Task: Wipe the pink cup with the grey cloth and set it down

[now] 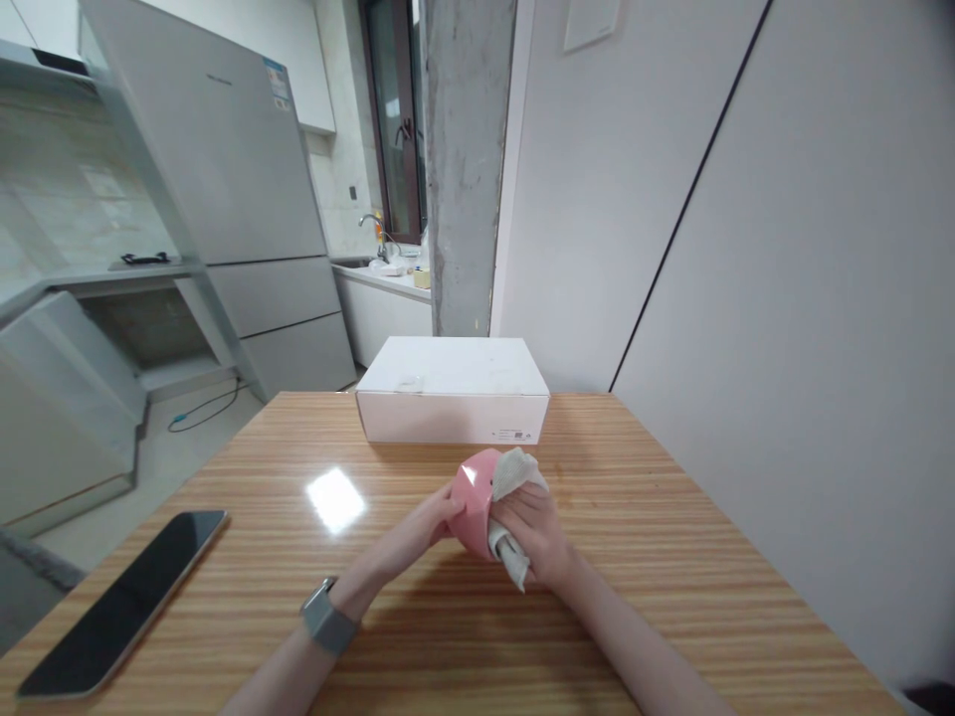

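Pink faceted object (472, 507) sits held between my hands, over the striped wooden desk (657, 607), in my head camera's view. My left hand (422, 527) is closed against its side, apparently bracing it, while my right hand (533, 532) grips a crumpled white cloth (514, 485) pressed onto it; that opposing hold seems to keep the object steady against the cloth. A white cardboard box (452, 393) lies just beyond my hands, and a black smartphone (119, 602) lies well apart, near the desk's left edge.
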Demonstrator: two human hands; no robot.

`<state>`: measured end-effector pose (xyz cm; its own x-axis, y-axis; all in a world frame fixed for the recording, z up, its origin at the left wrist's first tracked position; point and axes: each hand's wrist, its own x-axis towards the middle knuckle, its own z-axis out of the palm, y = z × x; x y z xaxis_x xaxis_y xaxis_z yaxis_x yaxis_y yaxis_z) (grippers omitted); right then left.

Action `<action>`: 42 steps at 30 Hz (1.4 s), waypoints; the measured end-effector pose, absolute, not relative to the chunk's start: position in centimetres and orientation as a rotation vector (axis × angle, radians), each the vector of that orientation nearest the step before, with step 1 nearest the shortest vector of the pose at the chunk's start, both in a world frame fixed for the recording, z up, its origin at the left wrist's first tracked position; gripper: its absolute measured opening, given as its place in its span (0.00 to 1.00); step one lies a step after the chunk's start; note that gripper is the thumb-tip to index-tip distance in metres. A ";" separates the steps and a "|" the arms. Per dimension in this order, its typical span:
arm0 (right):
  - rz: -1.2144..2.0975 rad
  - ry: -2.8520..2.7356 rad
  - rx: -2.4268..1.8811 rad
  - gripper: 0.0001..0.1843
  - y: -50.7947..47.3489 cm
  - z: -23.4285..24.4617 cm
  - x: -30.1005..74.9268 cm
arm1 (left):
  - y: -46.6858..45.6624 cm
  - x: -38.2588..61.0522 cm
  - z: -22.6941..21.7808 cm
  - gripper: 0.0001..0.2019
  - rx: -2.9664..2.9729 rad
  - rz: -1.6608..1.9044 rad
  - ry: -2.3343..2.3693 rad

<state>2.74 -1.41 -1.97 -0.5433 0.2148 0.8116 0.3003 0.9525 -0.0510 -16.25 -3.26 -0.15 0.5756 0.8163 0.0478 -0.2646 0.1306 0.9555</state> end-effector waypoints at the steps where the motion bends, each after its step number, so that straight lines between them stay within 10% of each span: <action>1: -0.203 -2.171 -0.305 0.16 -1.4 -1.9 2.6 | -3.1 -16.1 -0.2 0.26 1.153 0.874 0.564; 20: -0.204 -2.263 -0.211 0.15 -1.5 -1.1 1.9 | -3.5 -15.8 -0.1 0.16 0.913 1.002 0.630; 27: -0.234 -2.198 -0.299 0.15 -1.6 -1.5 1.8 | -3.9 -15.1 0.7 0.31 0.875 1.049 0.462; 42: -0.395 -2.272 -0.112 0.16 -1.7 -1.9 1.5 | -2.4 -15.0 -1.0 0.14 0.876 0.986 0.766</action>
